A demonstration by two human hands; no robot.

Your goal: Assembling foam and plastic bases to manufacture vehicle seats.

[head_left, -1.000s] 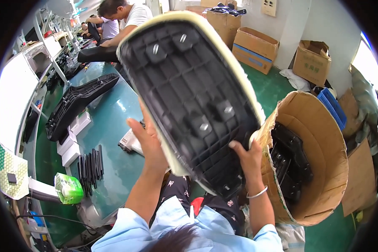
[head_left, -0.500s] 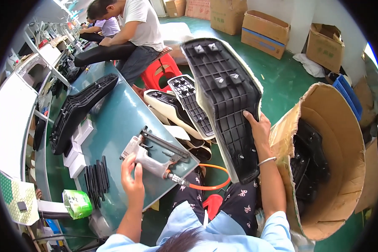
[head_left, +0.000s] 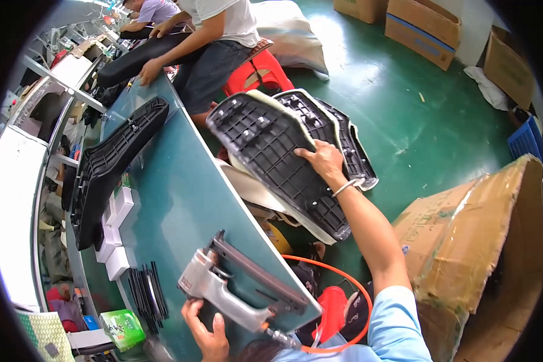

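Note:
Under my right hand (head_left: 324, 161) is a seat with a black ribbed plastic base (head_left: 271, 151) and a pale edge, base up. My thumb lies on the base and my fingers hook over its right edge. It rests against other upturned seats (head_left: 312, 114) beside the table. My left hand (head_left: 210, 335) is open at the table's near end, fingers apart. Its fingertips are close to a grey staple gun (head_left: 223, 295); I cannot tell whether they touch it. The gun lies on the green tabletop (head_left: 181, 181), joined to an orange air hose (head_left: 365, 289).
A black seat (head_left: 117, 160) leans along the table's left side, near white boxes (head_left: 117, 208) and black strips (head_left: 148, 295). A large open carton (head_left: 452, 235) stands at my right. Across the table's far end, a co-worker on a red stool (head_left: 262, 72) handles a black seat (head_left: 139, 63).
My right hand has carried the seat away from me and left, down onto the other seats. The left hand stays by the staple gun. The whole view has shifted.

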